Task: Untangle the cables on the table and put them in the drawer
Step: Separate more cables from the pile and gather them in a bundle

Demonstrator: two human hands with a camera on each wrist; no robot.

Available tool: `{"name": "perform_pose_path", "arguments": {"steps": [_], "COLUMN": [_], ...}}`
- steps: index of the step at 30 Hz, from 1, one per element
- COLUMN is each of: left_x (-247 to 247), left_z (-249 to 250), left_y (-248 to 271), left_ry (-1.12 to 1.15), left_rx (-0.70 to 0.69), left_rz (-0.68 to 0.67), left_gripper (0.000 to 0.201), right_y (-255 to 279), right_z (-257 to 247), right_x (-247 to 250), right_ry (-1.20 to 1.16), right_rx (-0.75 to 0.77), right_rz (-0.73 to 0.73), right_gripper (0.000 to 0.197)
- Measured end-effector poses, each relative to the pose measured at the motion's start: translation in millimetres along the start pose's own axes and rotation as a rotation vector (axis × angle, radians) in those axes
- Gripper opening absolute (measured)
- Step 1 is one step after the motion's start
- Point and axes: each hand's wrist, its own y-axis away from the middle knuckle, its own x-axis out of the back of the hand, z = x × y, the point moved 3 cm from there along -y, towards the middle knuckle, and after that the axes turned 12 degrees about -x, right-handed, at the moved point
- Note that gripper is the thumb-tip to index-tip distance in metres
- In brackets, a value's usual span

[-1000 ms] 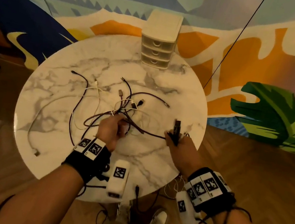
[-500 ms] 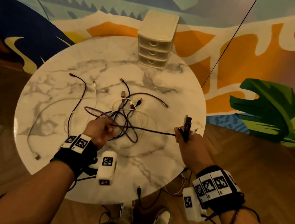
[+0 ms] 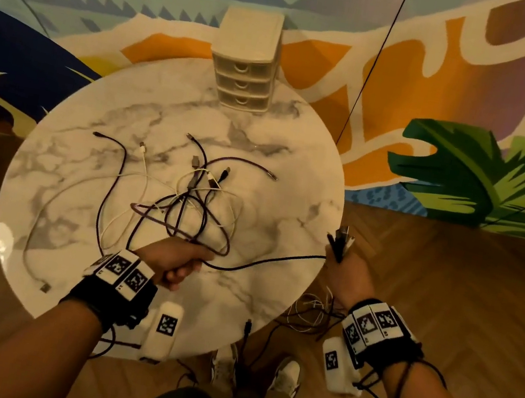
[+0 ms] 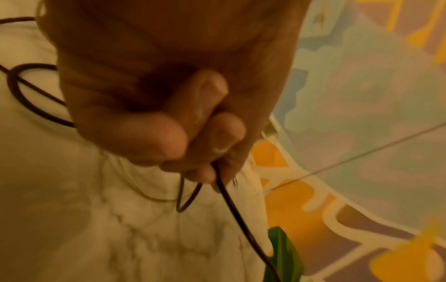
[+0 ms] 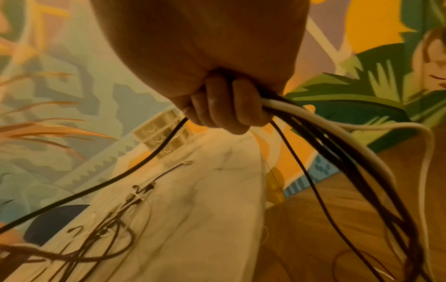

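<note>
My right hand (image 3: 344, 271) gripped bundle of freed cables (image 5: 325, 137) off table (image 3: 296, 156) edge; my left hand (image 3: 174, 259) pinched black cable (image 3: 264, 261) beside tangle (image 3: 183, 210), anchoring knot, judged.

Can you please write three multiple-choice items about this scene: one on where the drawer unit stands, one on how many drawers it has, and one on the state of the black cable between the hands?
1. Where does the drawer unit stand on the marble table?
A. at the far edge
B. at the near edge
C. in the middle

2. How many drawers does it show?
A. two
B. three
C. five

3. The black cable between the hands is:
A. coiled flat on the table
B. held by both hands
C. inside a drawer

Key:
1 A, it stands against the painted wall, beyond the tangle.
2 B, three fronts are stacked.
3 B, it runs from the left hand to the right hand, which also holds a bundle of cables.
</note>
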Motion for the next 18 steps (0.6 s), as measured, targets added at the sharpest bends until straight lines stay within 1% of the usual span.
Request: {"name": "perform_pose_path", "arguments": {"steps": [2, 3, 5, 7, 9, 11, 12, 14, 16, 18], "left_x": [-13, -18, -24, -29, -35, -41, -46, -55, -69, -88], "left_z": [13, 23, 48, 76, 104, 125, 134, 145, 153, 158], "left_y": [11, 16, 24, 33, 42, 50, 55, 62, 64, 62], "left_ry": [0.051, 0.101, 0.173, 0.166, 0.048, -0.103, -0.161, -0.279, -0.487, -0.698], "left_rx": [-0.125, -0.21, -0.412, -0.609, -0.771, -0.872, -0.921, -1.02, -1.076, -1.053], "left_rz": [-0.056, -0.056, -0.004, 0.081, 0.196, 0.317, 0.364, 0.44, 0.436, 0.362], "left_gripper": [0.036, 0.035, 0.035, 0.037, 0.037, 0.034, 0.033, 0.033, 0.036, 0.043], "right_y": [-5, -7, -8, -9, -7, -1, 3, 9, 17, 29], "right_z": [12, 17, 26, 35, 39, 38, 37, 34, 25, 8], "right_x": [0, -2, -7, -12, -14, -11, -5, 7, 24, 43], "right_ry": [-0.013, -0.001, 0.027, 0.029, -0.001, -0.092, -0.138, -0.219, -0.384, -0.584], "right_rx": [-0.065, -0.083, -0.124, -0.117, -0.098, -0.09, -0.087, -0.056, -0.005, 0.141], "right_rz": [-0.004, -0.015, -0.051, -0.074, -0.138, -0.232, -0.246, -0.215, -0.156, -0.136], "right_gripper": [0.037, 0.037, 0.042, 0.048, 0.045, 0.044, 0.044, 0.036, 0.029, 0.029]}}
